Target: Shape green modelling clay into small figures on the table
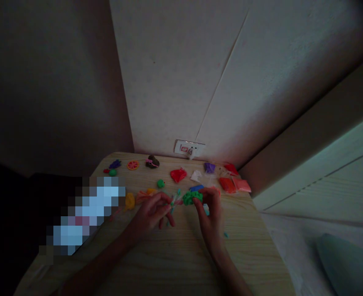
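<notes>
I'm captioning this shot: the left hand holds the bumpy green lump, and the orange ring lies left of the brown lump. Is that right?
Not quite: the head view shows the right hand, not the left hand, holding the bumpy green lump. The orange ring lies left of the brown lump.

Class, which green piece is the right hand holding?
The large bumpy green lump, pinched in the right hand; the smaller green ball lies on the table.

Right hand holds bumpy green clay lump; left hand pinches tiny green bit (blurry), over pale wooden worktop.
</notes>
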### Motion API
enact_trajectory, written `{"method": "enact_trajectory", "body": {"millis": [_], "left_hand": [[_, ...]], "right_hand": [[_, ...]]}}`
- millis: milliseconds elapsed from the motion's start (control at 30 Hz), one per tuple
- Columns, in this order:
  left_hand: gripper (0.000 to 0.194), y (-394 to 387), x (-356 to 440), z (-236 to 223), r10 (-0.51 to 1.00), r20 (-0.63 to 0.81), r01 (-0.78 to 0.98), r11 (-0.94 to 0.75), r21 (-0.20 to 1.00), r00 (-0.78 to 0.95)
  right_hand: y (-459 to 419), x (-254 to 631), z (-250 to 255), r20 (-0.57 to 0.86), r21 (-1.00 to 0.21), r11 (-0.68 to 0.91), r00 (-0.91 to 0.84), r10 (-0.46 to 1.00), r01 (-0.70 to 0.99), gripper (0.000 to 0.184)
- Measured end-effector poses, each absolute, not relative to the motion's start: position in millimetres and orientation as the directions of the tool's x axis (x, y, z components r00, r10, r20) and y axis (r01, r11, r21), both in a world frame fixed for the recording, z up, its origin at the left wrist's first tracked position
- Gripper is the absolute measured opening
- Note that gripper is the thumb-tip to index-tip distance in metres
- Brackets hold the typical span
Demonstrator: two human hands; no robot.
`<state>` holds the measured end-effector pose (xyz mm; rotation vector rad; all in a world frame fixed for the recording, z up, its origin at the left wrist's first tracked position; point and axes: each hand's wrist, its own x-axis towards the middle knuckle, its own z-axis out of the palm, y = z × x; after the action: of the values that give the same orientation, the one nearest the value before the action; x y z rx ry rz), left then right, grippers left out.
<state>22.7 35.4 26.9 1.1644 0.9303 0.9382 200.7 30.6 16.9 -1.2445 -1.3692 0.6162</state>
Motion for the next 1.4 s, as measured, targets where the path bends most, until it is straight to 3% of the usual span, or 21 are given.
{"method": "enact_trajectory", "body": {"millis": [233,433,600,767,1033,1233,1400], "left_hand": [[0.022,32.3,20.5,22.7,0.95,-0.05,-0.112,0.088,0.99,0.309],[0.028,34.1,20.3,20.9,0.959,-0.094,-0.09,0.122,0.988,0.268],[0.031,37.4,19.3,23.1,0.937,-0.138,-0.216,0.215,0.952,0.321],[0.032,36.6,16.4,29.7,0.92,-0.244,-0.331,0.343,0.879,0.307],[0.029,34.3,16.6,34.2,0.929,-0.266,-0.356,0.347,0.868,0.257],[0.026,33.7,18.0,36.3,0.942,-0.234,-0.304,0.302,0.903,0.24],[0.026,33.5,17.8,37.2,0.96,-0.169,-0.22,0.219,0.95,0.224]], "right_hand": [[29.0,199.0,17.1,0.385,-0.883,0.311,0.167,0.908,0.351,0.019],[29.0,201.9,17.3,0.368,-0.895,0.298,0.17,0.914,0.332,0.018],[30.5,201.0,15.3,0.309,-0.942,0.279,0.158,0.938,0.188,0.016],[28.9,195.4,15.0,0.27,-0.951,0.248,0.109,0.957,0.184,0.015],[27.1,196.3,18.1,0.269,-0.959,0.252,0.136,0.954,0.13,0.015],[27.0,196.8,16.5,0.323,-0.913,0.276,0.118,0.939,0.301,0.013],[26.5,197.4,18.7,0.388,-0.891,0.314,0.189,0.902,0.329,0.013]]}}
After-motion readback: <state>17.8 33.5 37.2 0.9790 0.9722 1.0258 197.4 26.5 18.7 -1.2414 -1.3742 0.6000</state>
